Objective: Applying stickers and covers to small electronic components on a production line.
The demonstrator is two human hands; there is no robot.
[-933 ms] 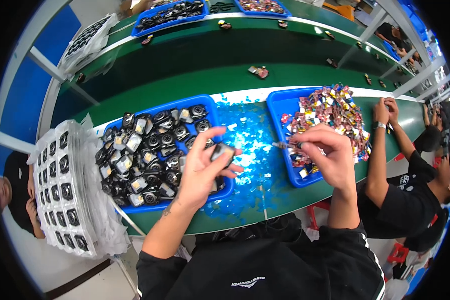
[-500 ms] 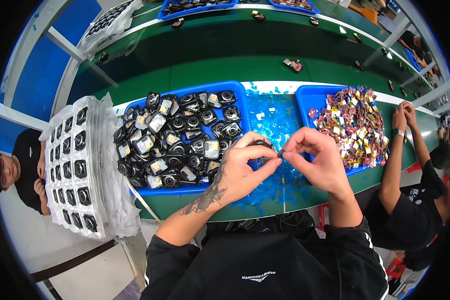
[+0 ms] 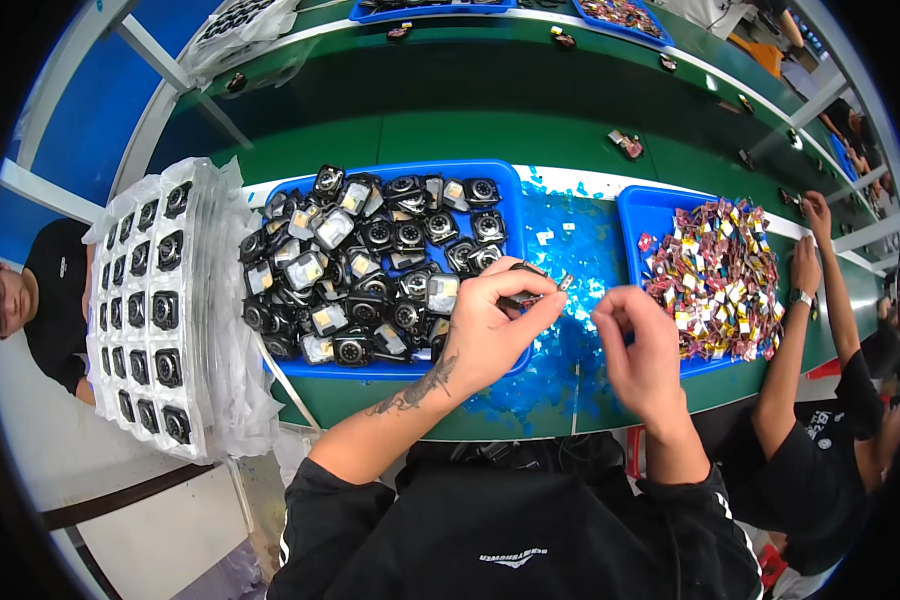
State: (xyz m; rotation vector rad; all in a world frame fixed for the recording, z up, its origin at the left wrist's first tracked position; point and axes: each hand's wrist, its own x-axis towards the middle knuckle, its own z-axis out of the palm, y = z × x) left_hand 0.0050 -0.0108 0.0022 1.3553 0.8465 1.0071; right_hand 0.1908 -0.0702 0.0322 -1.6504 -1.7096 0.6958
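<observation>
The left hand (image 3: 495, 325) is closed around a small black part (image 3: 526, 292), pinching it between thumb and fingertips just above the near right corner of the blue tray of black parts (image 3: 515, 180). A small silvery tab (image 3: 564, 282) sticks out from the part toward the right. Half a second ago both hands met over this part, fingertips touching; now they have come apart. The right hand (image 3: 642, 350) has drawn back to the right and a little toward the body, and sits with its fingers curled in loosely; whether it holds anything between them cannot be told. It hangs over the blue scraps (image 3: 570, 240) strewn on the green counter (image 3: 450, 110), between the two trays. The left hand has kept much the same place over the tray's edge.

The second blue tray (image 3: 635, 205), to the right, is heaped with small red, yellow and pink pieces (image 3: 715, 275). On the left, stacked clear trays of black parts in plastic wrap (image 3: 145, 310) stand on the counter's end. Another person's arm (image 3: 805, 330) reaches to the counter at far right, and a further person in black (image 3: 55, 300) sits at far left.
</observation>
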